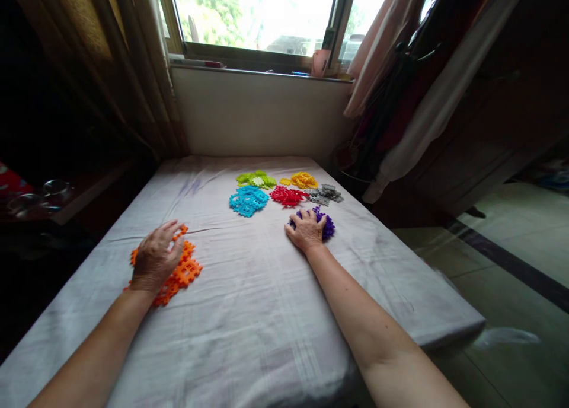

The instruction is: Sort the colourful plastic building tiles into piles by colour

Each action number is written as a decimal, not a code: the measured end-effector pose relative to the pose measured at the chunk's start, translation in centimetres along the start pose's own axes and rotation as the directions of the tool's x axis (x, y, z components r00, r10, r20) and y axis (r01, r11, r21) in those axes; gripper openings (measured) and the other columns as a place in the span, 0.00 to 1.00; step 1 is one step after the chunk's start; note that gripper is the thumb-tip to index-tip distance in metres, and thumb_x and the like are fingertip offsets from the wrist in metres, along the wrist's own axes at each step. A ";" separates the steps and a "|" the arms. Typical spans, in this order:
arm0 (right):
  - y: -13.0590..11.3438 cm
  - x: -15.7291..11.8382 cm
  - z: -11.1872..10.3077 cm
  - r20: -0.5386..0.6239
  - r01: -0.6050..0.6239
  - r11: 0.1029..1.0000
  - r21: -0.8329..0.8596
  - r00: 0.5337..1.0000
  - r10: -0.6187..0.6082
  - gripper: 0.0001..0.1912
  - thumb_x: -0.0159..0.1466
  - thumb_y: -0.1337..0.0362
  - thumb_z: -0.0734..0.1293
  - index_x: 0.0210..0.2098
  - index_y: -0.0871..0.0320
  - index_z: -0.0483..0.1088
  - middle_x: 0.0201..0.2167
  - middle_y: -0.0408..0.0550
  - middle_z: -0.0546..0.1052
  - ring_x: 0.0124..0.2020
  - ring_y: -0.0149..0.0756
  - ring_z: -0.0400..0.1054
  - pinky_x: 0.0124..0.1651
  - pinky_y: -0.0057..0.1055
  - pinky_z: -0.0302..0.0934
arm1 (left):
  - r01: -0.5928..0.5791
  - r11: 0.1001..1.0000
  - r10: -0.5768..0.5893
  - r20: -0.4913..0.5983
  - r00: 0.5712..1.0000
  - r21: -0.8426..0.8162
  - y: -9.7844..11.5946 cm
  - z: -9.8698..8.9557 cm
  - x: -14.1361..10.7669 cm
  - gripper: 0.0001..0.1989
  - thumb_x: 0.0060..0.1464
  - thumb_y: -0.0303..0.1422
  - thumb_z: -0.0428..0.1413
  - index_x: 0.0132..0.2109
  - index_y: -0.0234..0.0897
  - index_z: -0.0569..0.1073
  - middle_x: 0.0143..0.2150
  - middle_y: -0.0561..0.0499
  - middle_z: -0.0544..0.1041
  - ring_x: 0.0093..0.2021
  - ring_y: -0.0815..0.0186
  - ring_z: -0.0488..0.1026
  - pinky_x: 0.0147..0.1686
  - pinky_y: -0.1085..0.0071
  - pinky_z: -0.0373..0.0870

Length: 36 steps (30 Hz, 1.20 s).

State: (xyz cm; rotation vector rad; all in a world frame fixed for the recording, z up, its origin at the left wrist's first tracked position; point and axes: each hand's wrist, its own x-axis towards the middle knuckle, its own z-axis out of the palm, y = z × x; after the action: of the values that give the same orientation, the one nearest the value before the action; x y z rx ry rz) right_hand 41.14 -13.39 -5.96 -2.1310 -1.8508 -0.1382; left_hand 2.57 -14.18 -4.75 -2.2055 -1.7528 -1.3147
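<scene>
My left hand (155,258) rests over a loose pile of orange interlocking plastic pieces (187,270) at the left of the table. Its fingers are stretched out, and one orange piece shows by the fingertips; the palm hides part of the pile. Farther right, my right hand (306,230) lies with spread fingers on a heap of purple pieces (329,227), covering much of it. Just beyond that hand are red pieces (288,196) and grey pieces (326,194). A pile of blue pieces (249,201) sits to their left.
Green pieces (255,179) and yellow pieces (304,179) lie at the back of the cloth-covered table (249,325). Behind it is a wall below a window, with a pink cup (320,63) on the sill. Clothes hang at the right, and a curtain (133,70) at the left.
</scene>
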 end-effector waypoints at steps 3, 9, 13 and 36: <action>2.4 0.7 0.3 -0.065 -0.072 0.997 -0.021 0.995 0.071 0.17 0.64 0.54 0.65 0.49 0.48 0.78 0.63 0.57 0.70 0.64 0.62 0.56 0.62 0.72 0.42 | 0.087 0.993 -0.082 -0.058 0.995 0.085 -3.1 -2.4 0.1 0.15 0.53 0.43 0.54 0.47 0.46 0.75 0.55 0.49 0.79 0.58 0.49 0.72 0.63 0.48 0.63; 5.0 1.5 0.6 -0.155 -0.148 0.986 -0.071 0.978 0.136 0.18 0.65 0.54 0.64 0.50 0.51 0.78 0.60 0.57 0.71 0.64 0.58 0.55 0.63 0.71 0.39 | 0.344 0.930 -0.346 -0.003 0.938 0.128 -7.9 -3.2 -0.4 0.17 0.50 0.49 0.53 0.40 0.43 0.75 0.49 0.41 0.80 0.56 0.44 0.74 0.59 0.47 0.66; 2.0 0.8 0.6 -0.190 -0.036 0.999 0.000 0.981 0.035 0.22 0.65 0.56 0.66 0.57 0.53 0.74 0.65 0.59 0.67 0.67 0.58 0.52 0.66 0.67 0.36 | 0.386 0.914 -0.396 0.063 0.916 0.122 -7.2 -1.3 0.1 0.19 0.53 0.49 0.52 0.41 0.43 0.77 0.47 0.39 0.82 0.53 0.45 0.75 0.57 0.49 0.67; -16.9 -7.2 0.6 0.029 0.556 0.680 0.478 0.764 -0.645 0.18 0.60 0.51 0.72 0.45 0.53 0.75 0.46 0.49 0.79 0.47 0.42 0.70 0.50 0.38 0.60 | 0.467 0.537 -0.741 -0.128 0.659 -0.703 -6.6 2.3 2.4 0.20 0.56 0.50 0.52 0.40 0.37 0.74 0.48 0.43 0.79 0.48 0.62 0.77 0.41 0.69 0.78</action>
State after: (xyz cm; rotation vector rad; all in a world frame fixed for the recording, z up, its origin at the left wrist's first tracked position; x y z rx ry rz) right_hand 23.35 -18.07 -5.60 -1.1936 -2.3655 0.3397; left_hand -1.45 -8.75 -7.71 -1.2013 -2.2198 -2.6261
